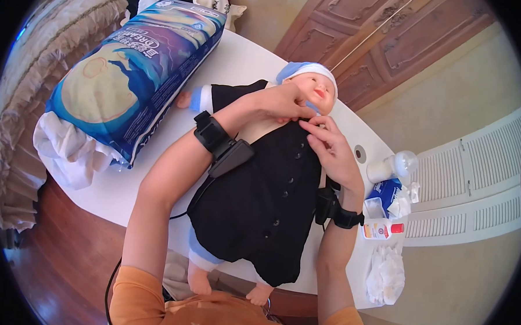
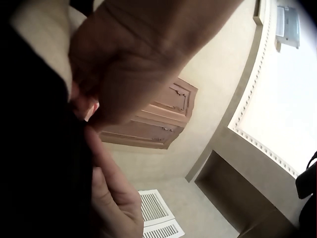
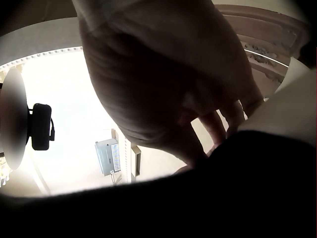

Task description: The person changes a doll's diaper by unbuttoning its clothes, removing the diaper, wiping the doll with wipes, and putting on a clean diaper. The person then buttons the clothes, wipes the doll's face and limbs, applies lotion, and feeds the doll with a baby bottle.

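Observation:
A baby doll (image 1: pixel 320 91) in a blue and white cap lies face up, with a black buttoned garment (image 1: pixel 259 191) over its body. At the garment's upper edge, just below the doll's chin, my left hand (image 1: pixel 283 101) pinches the cloth with bent fingers. Close beside it my right hand (image 1: pixel 333 151) grips the same edge between thumb and fingertips. In the left wrist view both the left hand (image 2: pixel 129 69) and the right hand (image 2: pixel 116 203) meet at the black cloth (image 2: pixel 44 163). The right wrist view shows the right hand (image 3: pixel 168 74) against dark fabric (image 3: pixel 237 183); its fingertips are partly hidden.
A large blue diaper pack (image 1: pixel 142 70) lies on the white table (image 1: pixel 111 194) at the left, by a crumpled white cloth (image 1: pixel 69 151). Along the right edge stand a clear-domed container (image 1: pixel 404 164), a blue packet (image 1: pixel 385 192), a red-capped bottle (image 1: pixel 379 230) and a white bundle (image 1: pixel 386 275).

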`<state>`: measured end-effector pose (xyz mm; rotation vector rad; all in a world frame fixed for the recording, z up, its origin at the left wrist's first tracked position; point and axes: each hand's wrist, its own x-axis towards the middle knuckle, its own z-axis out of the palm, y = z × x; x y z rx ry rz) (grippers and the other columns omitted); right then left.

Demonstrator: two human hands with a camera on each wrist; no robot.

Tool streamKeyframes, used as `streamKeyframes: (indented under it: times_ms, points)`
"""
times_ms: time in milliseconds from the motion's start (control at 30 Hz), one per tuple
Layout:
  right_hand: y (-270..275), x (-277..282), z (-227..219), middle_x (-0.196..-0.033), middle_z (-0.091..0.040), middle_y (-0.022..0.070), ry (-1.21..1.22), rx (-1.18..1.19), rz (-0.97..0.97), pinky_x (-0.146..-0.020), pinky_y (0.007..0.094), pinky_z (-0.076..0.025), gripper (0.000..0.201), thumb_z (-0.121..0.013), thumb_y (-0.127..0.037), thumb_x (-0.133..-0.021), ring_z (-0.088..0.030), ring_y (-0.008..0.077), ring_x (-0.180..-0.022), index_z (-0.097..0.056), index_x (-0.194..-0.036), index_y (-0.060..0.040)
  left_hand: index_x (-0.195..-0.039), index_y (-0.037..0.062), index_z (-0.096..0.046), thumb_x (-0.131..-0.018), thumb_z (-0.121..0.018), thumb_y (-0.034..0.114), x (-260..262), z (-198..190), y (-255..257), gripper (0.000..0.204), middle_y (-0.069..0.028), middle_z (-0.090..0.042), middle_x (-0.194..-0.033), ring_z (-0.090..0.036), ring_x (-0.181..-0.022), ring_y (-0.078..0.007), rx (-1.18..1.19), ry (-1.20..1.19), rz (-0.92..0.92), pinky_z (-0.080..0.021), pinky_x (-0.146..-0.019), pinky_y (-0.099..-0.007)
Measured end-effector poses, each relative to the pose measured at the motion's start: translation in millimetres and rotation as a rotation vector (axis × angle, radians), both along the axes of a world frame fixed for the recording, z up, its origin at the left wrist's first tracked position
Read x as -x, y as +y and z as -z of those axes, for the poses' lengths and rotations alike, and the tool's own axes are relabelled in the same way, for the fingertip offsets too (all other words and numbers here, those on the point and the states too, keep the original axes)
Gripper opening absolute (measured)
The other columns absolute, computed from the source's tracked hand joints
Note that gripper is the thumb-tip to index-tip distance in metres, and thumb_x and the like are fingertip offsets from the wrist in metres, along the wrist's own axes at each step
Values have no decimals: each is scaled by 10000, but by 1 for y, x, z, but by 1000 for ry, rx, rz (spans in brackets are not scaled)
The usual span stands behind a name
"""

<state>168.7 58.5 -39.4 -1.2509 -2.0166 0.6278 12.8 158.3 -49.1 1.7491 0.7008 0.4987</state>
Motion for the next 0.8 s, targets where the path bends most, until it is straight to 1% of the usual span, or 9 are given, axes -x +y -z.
streamKeyframes:
  times_ms: [33, 167, 233, 300, 333, 400, 633, 700, 800]
  points:
    - [-1, -2, 0, -913, -488, 46, -20, -42, -75, -659, 207, -403, 226, -495, -15, -811, -497, 106, -728, -555, -1027, 15, -609, 13, -494, -787, -583, 239, -1, 4, 2, 301, -7, -466, -534, -419, -430, -57, 24, -23, 8, -343, -399, -186]
    - [-2, -9, -7, -926, -514, 49, 89, 74, -41, -660, 199, -411, 240, -515, -23, -805, -498, 90, -729, -552, -1038, 21, -621, 12, -507, -784, -586, 172, -4, 10, 6, 242, -13, -486, -567, -427, -440, -49, 122, -93, 17, -346, -399, -179]
    - [-1, -11, -9, -920, -540, 59, 346, 218, 116, -628, 196, -417, 237, -551, -33, -788, -495, 76, -697, -564, -1014, 37, -638, 8, -519, -793, -577, 158, -2, 10, 7, 223, -15, -495, -586, -444, -457, -50, 161, -122, 9, -362, -408, -175]
    - [3, -11, -2, -896, -543, 60, 337, 181, 168, -614, 192, -415, 234, -565, -36, -780, -493, 70, -680, -569, -1000, 44, -693, -8, -544, -796, -570, 112, -1, 9, 8, 160, -37, -531, -643, -522, -535, -73, 269, -227, 13, -447, -472, -182]
    - [5, -10, 2, -872, -547, 62, 326, 143, 221, -599, 188, -414, 232, -579, -39, -771, -491, 65, -662, -574, -986, 50, -693, -8, -544, -796, -570, 112, -1, 8, 8, 160, -37, -531, -643, -522, -535, -73, 266, -225, 14, -447, -472, -182]
    - [8, -8, 8, -861, -543, 60, 290, 89, 228, -598, 188, -413, 229, -586, -41, -767, -489, 65, -652, -575, -976, 52, -736, -24, -556, -780, -586, 76, 0, 6, 6, 113, -65, -561, -686, -578, -618, -114, 392, -319, -28, -508, -565, -210]
    - [10, -9, 11, -843, -524, 52, 281, 59, 216, -582, 189, -398, 227, -590, -51, -768, -485, 65, -638, -573, -966, 59, -762, -39, -572, -740, -601, 24, 0, 6, 7, 73, -95, -584, -731, -596, -649, -145, 405, -344, -28, -520, -609, -229]
    - [10, -8, 9, -843, -524, 52, 274, 57, 209, -580, 188, -395, 229, -590, -53, -769, -488, 64, -644, -572, -967, 59, -750, -43, -579, -726, -606, 17, 0, 4, 6, 70, -96, -587, -736, -594, -648, -146, 305, -304, -107, -517, -622, -228]
    - [8, -7, 9, -841, -524, 50, 254, 60, 206, -577, 186, -391, 233, -591, -56, -770, -490, 63, -652, -570, -971, 59, -735, -42, -584, -719, -614, 18, 1, 3, 6, 69, -95, -588, -734, -592, -650, -146, 262, -298, -87, -512, -633, -228]
